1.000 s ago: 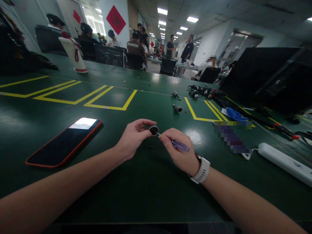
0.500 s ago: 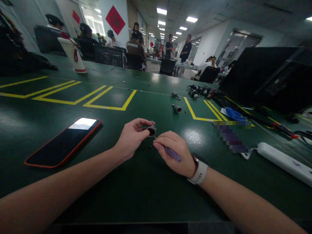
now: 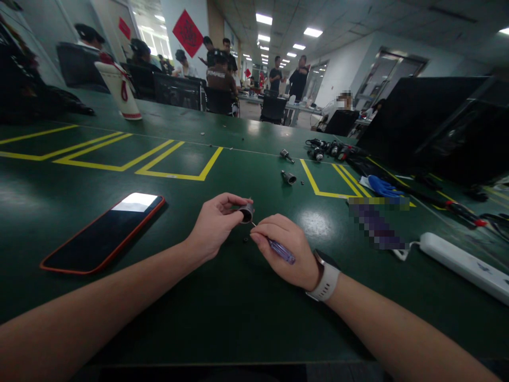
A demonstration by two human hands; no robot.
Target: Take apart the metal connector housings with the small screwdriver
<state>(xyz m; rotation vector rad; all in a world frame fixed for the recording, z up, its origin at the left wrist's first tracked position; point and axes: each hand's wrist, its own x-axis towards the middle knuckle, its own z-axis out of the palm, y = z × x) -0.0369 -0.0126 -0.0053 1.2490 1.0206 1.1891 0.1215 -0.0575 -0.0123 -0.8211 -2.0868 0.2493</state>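
Between the thumb and fingers of my left hand (image 3: 217, 223) is a small grey metal cylinder (image 3: 247, 211), its dark open end turned toward me. My right hand (image 3: 284, 246) grips a screwdriver (image 3: 281, 251) with a clear purple handle. The screwdriver's thin shaft points up and left to the rim of the cylinder; whether its tip is inside I cannot tell. On the green table below the cylinder lies a tiny dark part (image 3: 245, 240). Farther off rest a cone-shaped metal housing (image 3: 288, 178) and a small metal piece with a shaft (image 3: 287, 155).
A phone in an orange case (image 3: 105, 231) lies at the left. On the right are a white power strip (image 3: 465, 265), a blue glove (image 3: 382, 185) and several dark tools (image 3: 330, 149). A white cup (image 3: 119, 87) stands at the far left edge. People sit and stand beyond.
My hands, the cylinder and the screwdriver stay almost where they were. In the background, people standing near the far tables have shifted.
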